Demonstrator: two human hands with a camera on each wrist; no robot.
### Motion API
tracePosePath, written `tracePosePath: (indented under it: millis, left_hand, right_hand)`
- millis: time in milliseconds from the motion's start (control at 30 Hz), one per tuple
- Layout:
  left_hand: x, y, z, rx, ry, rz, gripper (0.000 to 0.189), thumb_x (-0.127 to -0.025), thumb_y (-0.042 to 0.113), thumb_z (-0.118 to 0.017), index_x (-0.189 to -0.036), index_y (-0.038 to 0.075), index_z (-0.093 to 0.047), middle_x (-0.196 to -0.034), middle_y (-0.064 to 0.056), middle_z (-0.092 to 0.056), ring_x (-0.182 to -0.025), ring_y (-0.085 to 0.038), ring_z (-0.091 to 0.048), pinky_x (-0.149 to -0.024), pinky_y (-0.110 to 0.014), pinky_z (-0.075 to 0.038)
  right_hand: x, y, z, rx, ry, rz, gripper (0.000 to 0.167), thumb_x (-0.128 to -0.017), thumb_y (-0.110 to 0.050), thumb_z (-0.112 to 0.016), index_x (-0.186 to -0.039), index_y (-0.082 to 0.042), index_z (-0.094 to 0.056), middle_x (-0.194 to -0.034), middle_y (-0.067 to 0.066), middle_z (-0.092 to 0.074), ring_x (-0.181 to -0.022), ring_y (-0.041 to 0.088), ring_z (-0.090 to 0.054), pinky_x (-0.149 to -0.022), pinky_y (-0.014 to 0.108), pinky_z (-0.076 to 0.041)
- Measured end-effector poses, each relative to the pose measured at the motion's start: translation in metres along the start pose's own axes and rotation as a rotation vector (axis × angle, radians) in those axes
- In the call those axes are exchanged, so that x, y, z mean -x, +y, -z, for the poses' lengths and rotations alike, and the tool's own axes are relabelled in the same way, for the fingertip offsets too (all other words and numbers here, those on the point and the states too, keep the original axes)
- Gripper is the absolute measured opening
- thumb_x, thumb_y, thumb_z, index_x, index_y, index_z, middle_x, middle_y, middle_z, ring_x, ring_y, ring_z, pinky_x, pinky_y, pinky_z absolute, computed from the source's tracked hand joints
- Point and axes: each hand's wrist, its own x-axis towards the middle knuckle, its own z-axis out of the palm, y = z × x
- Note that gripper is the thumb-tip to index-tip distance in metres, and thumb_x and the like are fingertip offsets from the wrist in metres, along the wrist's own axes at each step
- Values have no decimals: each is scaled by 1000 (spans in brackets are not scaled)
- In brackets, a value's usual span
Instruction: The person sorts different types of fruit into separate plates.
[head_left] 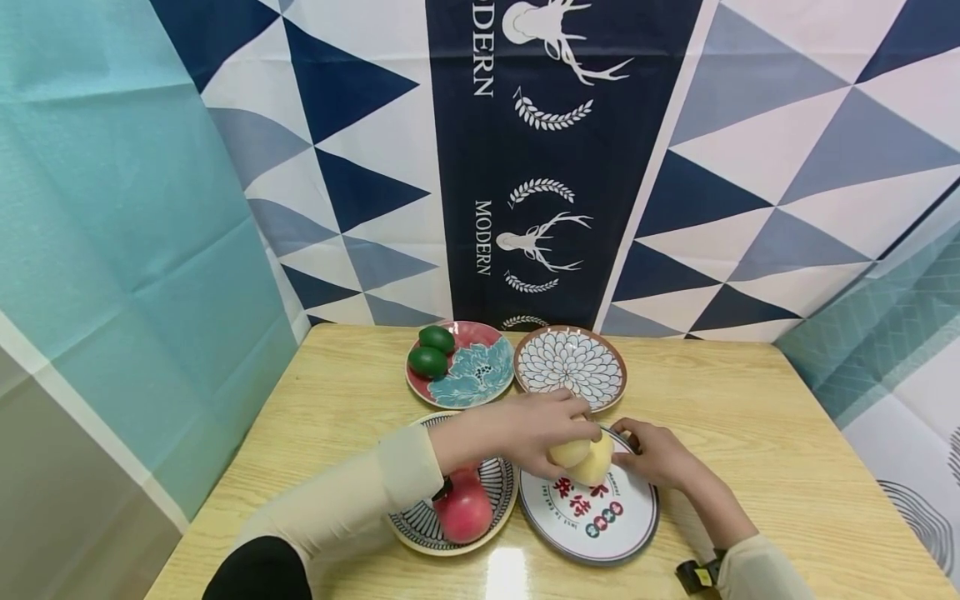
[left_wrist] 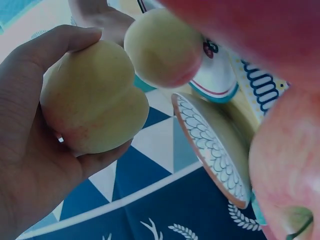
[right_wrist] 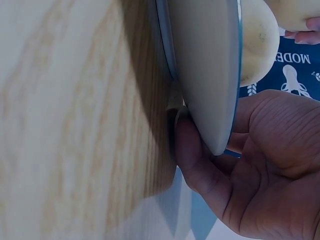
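Note:
My left hand (head_left: 536, 427) holds a pale yellow peach (left_wrist: 95, 100) above the white plate (head_left: 551, 521), which has red characters and a dark rim. A second peach (head_left: 596, 467) sits on that plate, beside the held one. At the plate's far right edge, my right hand (head_left: 663, 454) grips the rim; in the right wrist view its thumb and fingers (right_wrist: 192, 150) pinch the plate's edge. Under my left forearm, red apples (head_left: 465, 508) lie in a black-and-white striped dish (head_left: 498, 479), partly hidden by the arm.
At the back left stands a red plate (head_left: 498, 337) with a blue flower and two dark green oval fruits (head_left: 429, 362). Next to it is a brown-rimmed plate (head_left: 570, 362) with a white petal pattern. A patterned cloth (head_left: 517, 167) hangs behind the wooden table (head_left: 750, 417).

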Motion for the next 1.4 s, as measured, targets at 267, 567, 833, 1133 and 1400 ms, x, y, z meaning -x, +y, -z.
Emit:
tracePosePath:
  millis: [267, 567, 833, 1133, 1400]
  left_hand:
    - [-7, 18, 5, -10, -91, -102, 63, -92, 44, -79, -148, 28, -55, -141, 1, -52, -123, -12, -48, -98, -23, -45]
    - [-13, 31, 3, -54, -161, -155, 64, -89, 46, -82, -145, 30, -56, -147, 4, -51, -129, -11, -47, -103, -21, -41]
    - [-18, 38, 1, -96, -251, -186, 61, -88, 47, -84, -142, 33, -58, -138, 7, -52, -118, -9, -50, -87, -19, -46]
    - [-32, 54, 0, -197, -310, -268, 61, -90, 53, -80, -144, 36, -56, -142, 8, -50, -131, -10, -44, -91, -21, -49]
    - [-48, 66, -4, -268, -342, -341, 72, -89, 58, -80, -150, 36, -50, -147, 7, -47, -131, -9, -43, -101, -20, -42]
  right_hand:
    - [1, 1, 0, -3, 2, 11, 32, -94, -9, -76, -124, -6, -66, -88, 5, -59, -79, 22, -53, -66, 37, -45]
    - [1, -1, 3, 14, -6, 2, 31, -95, -9, -75, -125, -6, -66, -90, 6, -58, -80, 23, -52, -67, 36, -44]
    - [1, -2, 5, 0, -14, -21, 33, -96, -9, -75, -127, -5, -65, -92, 7, -60, -81, 23, -54, -66, 37, -45]
    - [3, -1, 3, -27, -12, 17, 28, -95, -7, -74, -122, -6, -66, -83, 4, -57, -73, 20, -52, -63, 35, -42]
    - [5, 1, 1, -32, 11, 73, 26, -95, -12, -76, -120, -7, -67, -80, 1, -56, -70, 18, -50, -63, 35, -41]
